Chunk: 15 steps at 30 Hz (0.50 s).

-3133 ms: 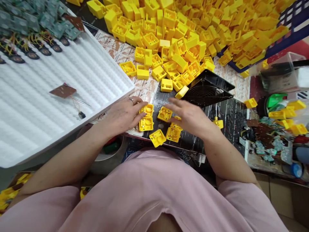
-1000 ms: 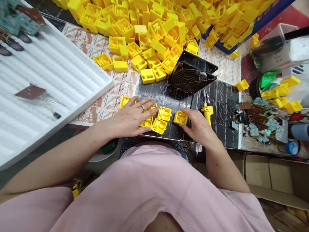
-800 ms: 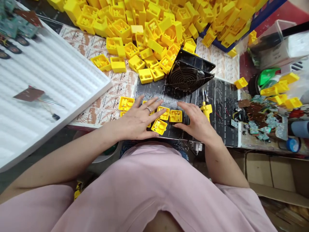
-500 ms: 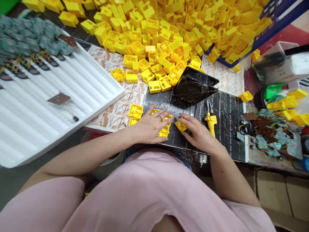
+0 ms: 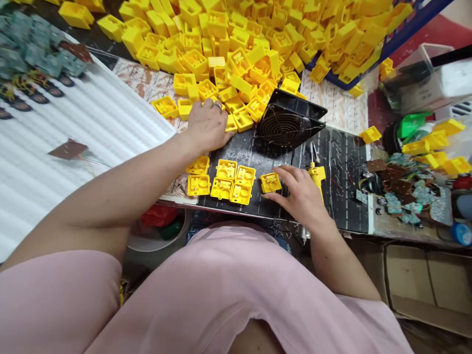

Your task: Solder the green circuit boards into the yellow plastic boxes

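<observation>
My left hand [image 5: 209,123] reaches to the near edge of the pile of yellow cases [image 5: 221,29], its fingertips over a case; whether it grips one is hidden. My right hand [image 5: 300,194] has thumb and fingers around a single open yellow case [image 5: 270,182] lying on the black mat [image 5: 254,152]. Left of that case, a block of yellow cases [image 5: 233,182] lies open side up, pushed together. Two more cases [image 5: 199,185] sit further left, one partly behind my left forearm.
Beyond my right hand stand a black fan [image 5: 285,120] and a yellow soldering iron [image 5: 316,174]. White foam [image 5: 110,118] with circuit parts covers the left. Boards and wires [image 5: 409,191] lie right; a blue crate [image 5: 398,42] is behind.
My left hand has moved from the block of cases up to the pile, uncovering the block. My right hand has shifted slightly, its thumb now beside the single case. The view has moved a little.
</observation>
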Tool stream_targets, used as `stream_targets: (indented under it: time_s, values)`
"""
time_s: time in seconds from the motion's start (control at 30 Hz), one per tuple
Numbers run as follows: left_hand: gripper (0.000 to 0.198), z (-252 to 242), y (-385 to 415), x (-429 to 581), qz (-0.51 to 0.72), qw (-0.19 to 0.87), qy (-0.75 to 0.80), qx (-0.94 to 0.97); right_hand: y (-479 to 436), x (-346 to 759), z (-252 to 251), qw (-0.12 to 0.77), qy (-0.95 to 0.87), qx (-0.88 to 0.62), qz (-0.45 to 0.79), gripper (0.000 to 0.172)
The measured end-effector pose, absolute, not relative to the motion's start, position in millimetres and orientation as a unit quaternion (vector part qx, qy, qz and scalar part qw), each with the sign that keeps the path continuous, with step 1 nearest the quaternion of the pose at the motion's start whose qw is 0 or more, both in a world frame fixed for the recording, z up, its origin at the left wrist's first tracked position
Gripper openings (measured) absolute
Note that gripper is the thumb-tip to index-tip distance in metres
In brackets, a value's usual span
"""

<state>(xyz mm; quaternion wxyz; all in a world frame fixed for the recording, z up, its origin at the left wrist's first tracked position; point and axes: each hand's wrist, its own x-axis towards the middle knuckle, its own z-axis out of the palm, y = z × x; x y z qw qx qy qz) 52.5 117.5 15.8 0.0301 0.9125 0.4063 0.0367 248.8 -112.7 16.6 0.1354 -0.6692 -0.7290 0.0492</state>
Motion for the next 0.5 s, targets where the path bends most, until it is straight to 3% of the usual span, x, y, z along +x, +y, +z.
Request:
stream_targets:
  time_s: [0.13, 0.2, 0.3, 0.4, 0.5]
  values:
    - [0.06, 19.8, 116.2, 45.1, 0.057, 0.123, 0.422, 0.896, -110.6, 240.2, 13.7, 0.13, -0.716, -0.682, 0.08, 0.039]
    - [0.066, 25.3, 110.1, 35.0, 0.11, 0.223, 0.414, 0.875, -112.3, 245.7, 14.0, 0.163, -0.743, -0.638, 0.121, 0.051]
    - [0.07, 30.8, 92.8, 19.6, 0.17, 0.471, 0.353, 0.791, -114.4, 255.8, 12.0, 0.184, -0.736, -0.639, 0.126, 0.064]
    - [0.069, 29.7, 72.5, 10.7, 0.136, 0.657, 0.284, 0.685, -110.1, 257.3, 6.0, 0.181, -0.722, -0.657, 0.121, 0.042]
    - [0.07, 23.7, 55.8, 7.9, 0.134, 0.693, 0.272, 0.654, -103.0, 251.4, 5.4, 0.203, -0.732, -0.636, 0.133, 0.043]
